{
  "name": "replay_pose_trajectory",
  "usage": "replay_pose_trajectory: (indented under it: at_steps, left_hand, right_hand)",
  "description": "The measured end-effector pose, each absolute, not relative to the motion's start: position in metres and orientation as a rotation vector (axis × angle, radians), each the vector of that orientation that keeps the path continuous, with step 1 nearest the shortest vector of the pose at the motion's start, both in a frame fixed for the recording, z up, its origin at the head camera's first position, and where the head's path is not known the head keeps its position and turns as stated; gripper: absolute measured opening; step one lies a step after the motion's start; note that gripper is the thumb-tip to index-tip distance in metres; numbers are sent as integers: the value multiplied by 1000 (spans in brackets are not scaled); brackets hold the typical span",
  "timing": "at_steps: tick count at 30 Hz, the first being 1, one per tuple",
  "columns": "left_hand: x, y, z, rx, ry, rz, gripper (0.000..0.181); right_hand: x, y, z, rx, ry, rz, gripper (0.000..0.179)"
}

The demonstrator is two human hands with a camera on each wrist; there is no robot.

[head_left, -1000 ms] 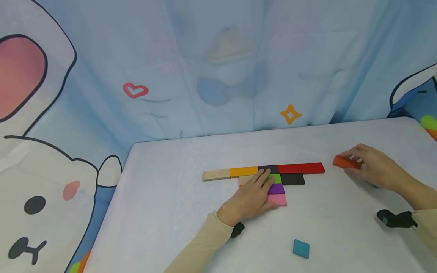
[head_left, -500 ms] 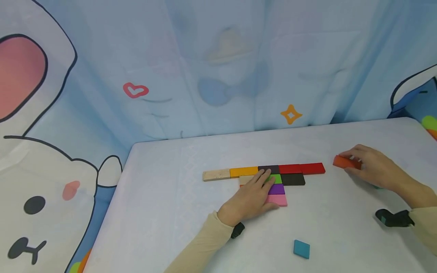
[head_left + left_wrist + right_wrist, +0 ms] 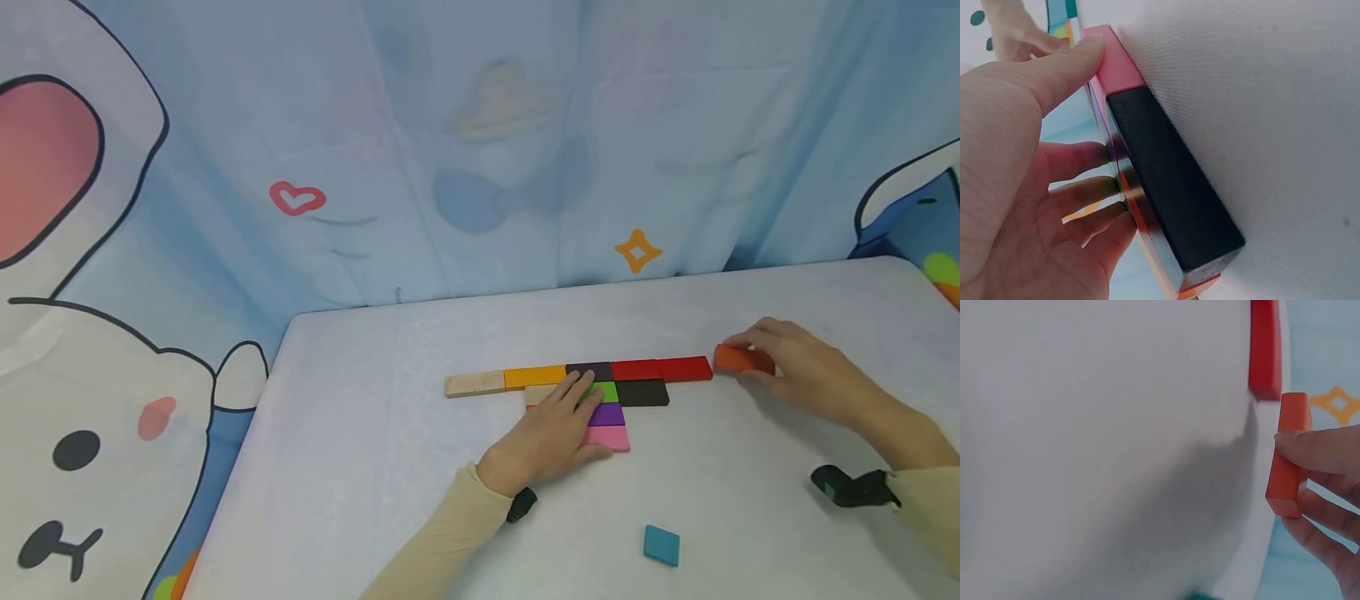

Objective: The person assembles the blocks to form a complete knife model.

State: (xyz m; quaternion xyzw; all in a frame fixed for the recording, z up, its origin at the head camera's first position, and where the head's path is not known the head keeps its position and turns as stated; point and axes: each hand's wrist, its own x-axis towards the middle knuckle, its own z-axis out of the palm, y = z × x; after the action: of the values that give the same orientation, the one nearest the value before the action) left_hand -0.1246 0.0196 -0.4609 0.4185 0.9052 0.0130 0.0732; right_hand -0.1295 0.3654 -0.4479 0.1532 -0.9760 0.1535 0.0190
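Note:
My right hand [image 3: 813, 371] pinches an orange wooden block [image 3: 742, 359] by its sides. Its near end is just off the right end of the back row, close to a red block [image 3: 684, 369]; the right wrist view has the orange block [image 3: 1286, 462] just below the red one. Resting over the shorter front rows is my left hand [image 3: 546, 437], fingers extended over the tops and thumb on a pink block [image 3: 609, 437]. Purple [image 3: 612, 415], green [image 3: 607, 392] and black [image 3: 642, 393] blocks show past it. Under the palm, another black block [image 3: 1169, 181] shows only in the left wrist view.
A tan block [image 3: 475, 384] and a yellow block [image 3: 535, 377] form the back row's left part. One teal block [image 3: 662, 546] lies near the front; another teal piece [image 3: 1202, 597] peeks into the right wrist view. Behind the white table [image 3: 360, 467] hangs a blue printed curtain [image 3: 480, 150].
My right hand has carried the orange block a little left, up near the red end of the back row. The left hand stays in place on the blocks.

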Motion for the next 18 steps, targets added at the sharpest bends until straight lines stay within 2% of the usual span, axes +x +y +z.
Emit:
replay_pose_trajectory:
  at_steps: [9, 18]
  left_hand:
    - [-125, 20, -462, 1248, 2714, 33, 74]
    - [-125, 20, -462, 1237, 2720, 21, 75]
  right_hand:
    - [-117, 309, -430, 678, -2907, 449, 51]
    - [-101, 275, -433, 880, -2811, 421, 54]
